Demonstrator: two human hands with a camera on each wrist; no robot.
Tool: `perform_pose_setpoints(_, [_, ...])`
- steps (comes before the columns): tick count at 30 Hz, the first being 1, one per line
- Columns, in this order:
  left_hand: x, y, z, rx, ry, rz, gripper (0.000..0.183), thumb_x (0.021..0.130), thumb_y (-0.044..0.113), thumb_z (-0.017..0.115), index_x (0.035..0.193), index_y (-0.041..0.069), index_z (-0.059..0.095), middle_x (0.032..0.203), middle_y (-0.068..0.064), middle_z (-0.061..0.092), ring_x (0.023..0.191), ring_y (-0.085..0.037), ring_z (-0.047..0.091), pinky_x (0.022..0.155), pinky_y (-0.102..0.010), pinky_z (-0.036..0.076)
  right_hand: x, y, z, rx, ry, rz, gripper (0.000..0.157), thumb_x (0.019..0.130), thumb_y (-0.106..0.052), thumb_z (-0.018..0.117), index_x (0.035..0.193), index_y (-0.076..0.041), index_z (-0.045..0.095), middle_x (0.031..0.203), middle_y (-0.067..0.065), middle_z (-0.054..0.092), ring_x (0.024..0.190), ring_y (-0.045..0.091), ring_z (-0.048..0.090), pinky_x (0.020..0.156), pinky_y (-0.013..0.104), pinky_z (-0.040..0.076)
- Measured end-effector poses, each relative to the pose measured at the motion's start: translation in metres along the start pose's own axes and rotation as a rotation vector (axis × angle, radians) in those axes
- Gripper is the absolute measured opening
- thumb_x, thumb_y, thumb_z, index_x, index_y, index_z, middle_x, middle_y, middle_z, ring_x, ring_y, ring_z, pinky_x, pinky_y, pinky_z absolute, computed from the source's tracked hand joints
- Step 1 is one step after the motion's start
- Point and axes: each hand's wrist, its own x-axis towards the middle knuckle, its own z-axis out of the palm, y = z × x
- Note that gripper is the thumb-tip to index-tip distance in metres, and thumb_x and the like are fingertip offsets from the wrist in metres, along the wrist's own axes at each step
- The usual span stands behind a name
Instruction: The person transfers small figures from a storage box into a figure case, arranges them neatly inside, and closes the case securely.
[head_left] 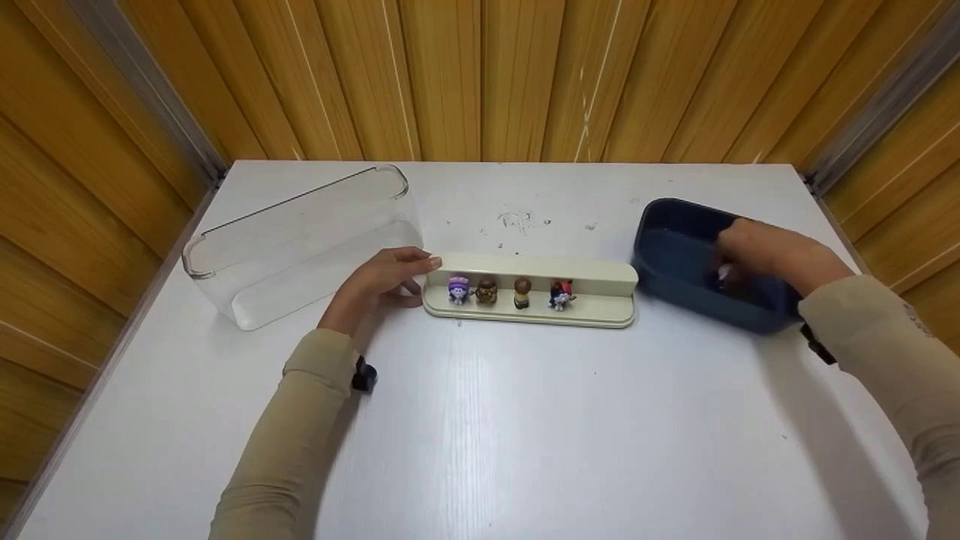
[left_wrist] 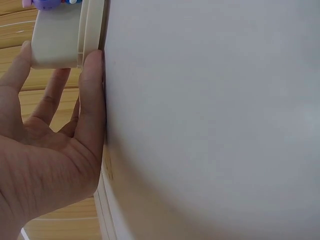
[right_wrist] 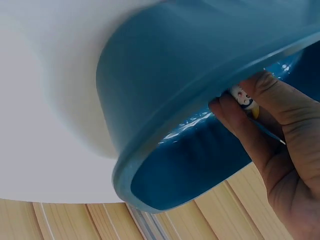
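Note:
My left hand (head_left: 386,277) holds the left end of a cream stepped display stand (head_left: 536,266), with fingers on both sides of that end in the left wrist view. Several small figurines stand in a row on its lower step: a purple-and-white one (head_left: 459,290), two brown-haired ones, and a red-and-dark one (head_left: 561,295). Inside a dark blue basin (head_left: 679,292), my right hand (head_left: 757,251) pinches a small white-faced figurine (right_wrist: 242,97) between thumb and fingers. The basin's wall hides part of its floor.
A clear plastic box (head_left: 300,225) with rounded corners stands at the back left of the white table (head_left: 480,420). Dark scuff marks show on the tabletop behind the stand. Wood-patterned panels (head_left: 495,82) rise behind the table and along both sides.

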Motion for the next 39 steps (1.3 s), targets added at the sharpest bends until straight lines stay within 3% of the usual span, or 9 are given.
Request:
perform_pose_setpoints(7, [0.000, 0.002, 0.000, -0.002, -0.003, 0.005, 0.067, 0.090, 0.049, 0.076, 0.144, 0.015, 0.055, 0.120, -0.009, 0.064, 0.093, -0.020, 0.063, 0.077, -0.028, 0.061, -0.013, -0.009, -0.013, 0.021, 0.136, 0.082, 0.019, 0.080, -0.006, 0.084, 0.098, -0.003, 0.078, 0.088, 0.007, 0.072, 0.076, 0.021, 0.062, 0.068, 0.044, 0.057])
perform_pose_setpoints(11, [0.001, 0.001, -0.001, -0.005, 0.005, -0.002, 0.064, 0.091, 0.049, 0.075, 0.142, 0.016, 0.056, 0.121, -0.008, 0.062, 0.092, -0.020, 0.062, 0.076, -0.028, 0.061, -0.017, -0.017, -0.023, -0.011, 0.201, 0.066, 0.022, 0.080, -0.010, 0.086, 0.100, -0.004, 0.079, 0.088, 0.008, 0.073, 0.077, 0.023, 0.063, 0.069, 0.047, 0.057])
perform_pose_setpoints(22, [0.002, -0.001, 0.001, 0.003, -0.016, -0.026, 0.060, 0.092, 0.050, 0.074, 0.139, 0.016, 0.059, 0.123, -0.009, 0.061, 0.097, -0.021, 0.062, 0.079, -0.029, 0.061, -0.028, -0.039, -0.028, -0.033, 0.243, 0.071, 0.024, 0.084, -0.018, 0.085, 0.102, -0.004, 0.078, 0.083, 0.004, 0.071, 0.073, 0.020, 0.063, 0.067, 0.045, 0.057])
perform_pose_setpoints(27, [0.002, 0.000, 0.001, -0.008, -0.009, -0.018, 0.058, 0.092, 0.048, 0.074, 0.138, 0.016, 0.060, 0.120, -0.009, 0.061, 0.095, -0.020, 0.061, 0.079, -0.030, 0.061, -0.030, -0.054, -0.028, -0.049, 0.341, 0.072, 0.025, 0.088, -0.018, 0.081, 0.107, -0.003, 0.076, 0.085, 0.010, 0.074, 0.074, 0.026, 0.069, 0.069, 0.052, 0.058])
perform_pose_setpoints(32, [0.001, 0.000, 0.001, -0.036, 0.003, -0.008, 0.059, 0.091, 0.047, 0.076, 0.138, 0.016, 0.060, 0.115, -0.009, 0.061, 0.089, -0.019, 0.061, 0.079, -0.031, 0.061, -0.031, -0.075, -0.029, -0.054, 0.441, 0.058, 0.025, 0.091, -0.017, 0.079, 0.111, -0.002, 0.075, 0.089, 0.012, 0.074, 0.075, 0.027, 0.070, 0.068, 0.049, 0.059])
perform_pose_setpoints(39, [0.002, 0.000, 0.001, -0.016, -0.002, -0.005, 0.058, 0.092, 0.048, 0.075, 0.137, 0.016, 0.061, 0.117, -0.009, 0.061, 0.091, -0.019, 0.060, 0.080, -0.031, 0.061, -0.030, -0.099, -0.032, -0.035, 0.453, 0.039, 0.028, 0.093, -0.015, 0.076, 0.117, -0.002, 0.073, 0.099, 0.014, 0.074, 0.076, 0.025, 0.070, 0.070, 0.047, 0.061])
